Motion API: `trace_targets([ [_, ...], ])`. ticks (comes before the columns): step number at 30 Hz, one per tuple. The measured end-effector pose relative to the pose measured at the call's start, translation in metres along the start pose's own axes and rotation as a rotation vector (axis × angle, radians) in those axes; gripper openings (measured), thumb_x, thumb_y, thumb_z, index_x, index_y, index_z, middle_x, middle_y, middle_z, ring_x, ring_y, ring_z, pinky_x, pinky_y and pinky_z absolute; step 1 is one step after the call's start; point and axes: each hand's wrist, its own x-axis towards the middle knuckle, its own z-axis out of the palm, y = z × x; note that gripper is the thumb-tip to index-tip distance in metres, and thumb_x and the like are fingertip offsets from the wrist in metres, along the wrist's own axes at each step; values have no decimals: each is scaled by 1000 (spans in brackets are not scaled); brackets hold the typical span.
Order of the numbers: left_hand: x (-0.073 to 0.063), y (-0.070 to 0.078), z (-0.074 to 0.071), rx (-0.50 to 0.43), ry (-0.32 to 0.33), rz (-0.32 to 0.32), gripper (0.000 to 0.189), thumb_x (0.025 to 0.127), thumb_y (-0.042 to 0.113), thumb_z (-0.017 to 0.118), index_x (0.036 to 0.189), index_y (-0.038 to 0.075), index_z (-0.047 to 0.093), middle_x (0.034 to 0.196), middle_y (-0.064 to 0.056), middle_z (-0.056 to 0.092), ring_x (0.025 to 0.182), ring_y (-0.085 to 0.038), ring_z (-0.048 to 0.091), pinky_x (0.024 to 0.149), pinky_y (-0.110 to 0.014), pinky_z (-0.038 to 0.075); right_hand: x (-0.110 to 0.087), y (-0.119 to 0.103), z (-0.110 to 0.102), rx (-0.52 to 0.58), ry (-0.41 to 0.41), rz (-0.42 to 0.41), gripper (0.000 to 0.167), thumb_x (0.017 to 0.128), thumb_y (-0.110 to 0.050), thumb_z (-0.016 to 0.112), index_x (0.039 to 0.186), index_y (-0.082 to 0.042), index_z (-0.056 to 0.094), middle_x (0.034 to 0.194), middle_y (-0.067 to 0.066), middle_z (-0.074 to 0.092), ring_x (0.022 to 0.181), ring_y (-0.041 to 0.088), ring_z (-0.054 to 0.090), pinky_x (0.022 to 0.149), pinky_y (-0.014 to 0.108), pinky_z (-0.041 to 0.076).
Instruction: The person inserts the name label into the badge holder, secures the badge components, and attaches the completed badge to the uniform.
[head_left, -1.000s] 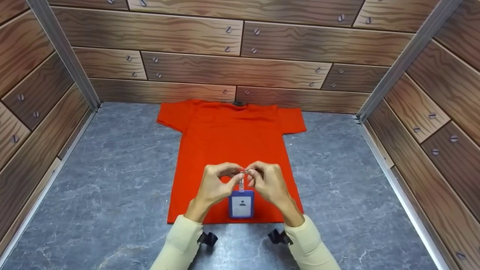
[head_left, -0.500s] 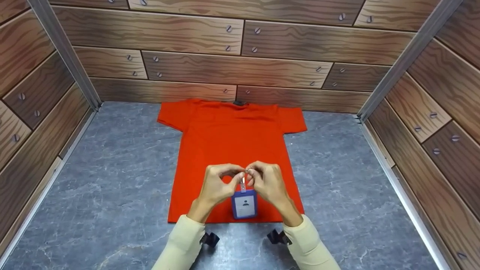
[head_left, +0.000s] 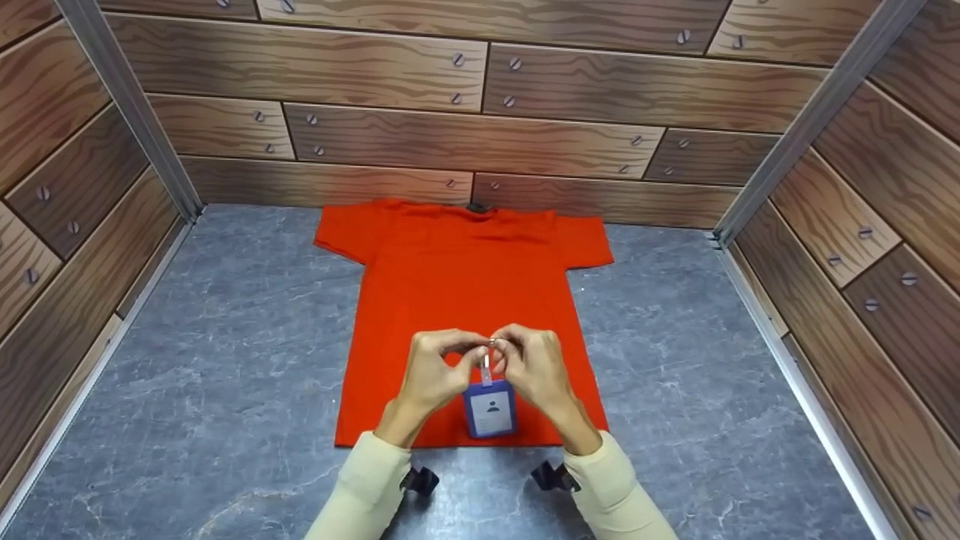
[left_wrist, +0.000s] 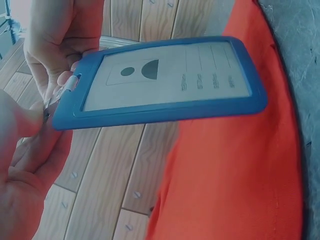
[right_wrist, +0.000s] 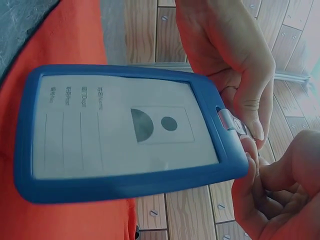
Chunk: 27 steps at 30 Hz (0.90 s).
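A blue ID badge holder with a white card hangs by its short clear strap over the lower part of a red T-shirt. At the strap's top is a small metal clip. My left hand pinches this clip end between thumb and fingers. From the other side, my right hand pinches it too, fingertips close to the left ones. Fingers hide most of the clip. Both wrist views show the card's printed figure and text lines on the badge holder.
The T-shirt lies spread flat on a grey marbled tabletop, its collar toward the back. Wood-patterned panels wall in the back and both sides, with metal posts at the corners. Dark wrist-camera mounts stick out from the sleeves.
The badge holder has swung slightly right and turned a little. Both hands stay almost in place, the left fingertips shifting slightly toward the right hand at the clip.
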Motion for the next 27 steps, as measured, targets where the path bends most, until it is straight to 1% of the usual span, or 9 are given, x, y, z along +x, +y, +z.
trace_targets([
  [5,0,-1,2,-13,3,-20,13,88,-6,76,96,3,80,89,-9,80,77,-19,78,73,-26,63,0,0,0,-20,29,-16,14,93,12,64,85,6,74,65,13,69,52,21,69,52,20,55],
  [8,1,-4,5,-49,8,-29,15,87,-7,76,99,1,78,91,-11,80,78,-22,78,73,-30,64,-1,-1,-1,-11,58,-17,13,93,12,64,86,6,74,66,13,70,53,20,69,52,20,56],
  [12,0,-4,10,-77,12,-28,18,86,-7,77,104,-5,75,93,-17,79,79,-28,77,74,-34,64,-1,-1,-2,-3,99,-3,11,93,11,65,88,7,74,70,14,73,54,22,70,53,20,56],
  [15,-1,-4,13,-86,30,-18,21,85,-7,79,105,-5,74,92,-18,79,78,-29,78,74,-32,64,-1,0,-2,4,111,7,11,93,11,65,88,6,75,72,15,75,56,24,72,53,20,56],
  [20,-2,-7,13,-120,79,14,18,86,-1,80,104,0,76,92,-14,80,79,-24,79,73,-28,63,0,0,-2,32,97,24,11,93,10,66,89,6,75,71,15,74,56,24,72,54,21,57],
  [25,-2,-9,10,-116,82,41,14,88,2,80,102,1,77,91,-13,81,79,-21,80,73,-28,63,-1,-1,-1,61,62,47,12,95,9,64,89,7,74,70,15,72,56,23,71,54,22,57],
  [27,-1,1,8,-100,84,48,13,86,-4,79,99,-3,77,89,-15,80,77,-23,79,72,-30,64,-1,0,0,76,52,54,12,95,9,64,89,7,74,70,15,72,56,24,71,53,22,57],
])
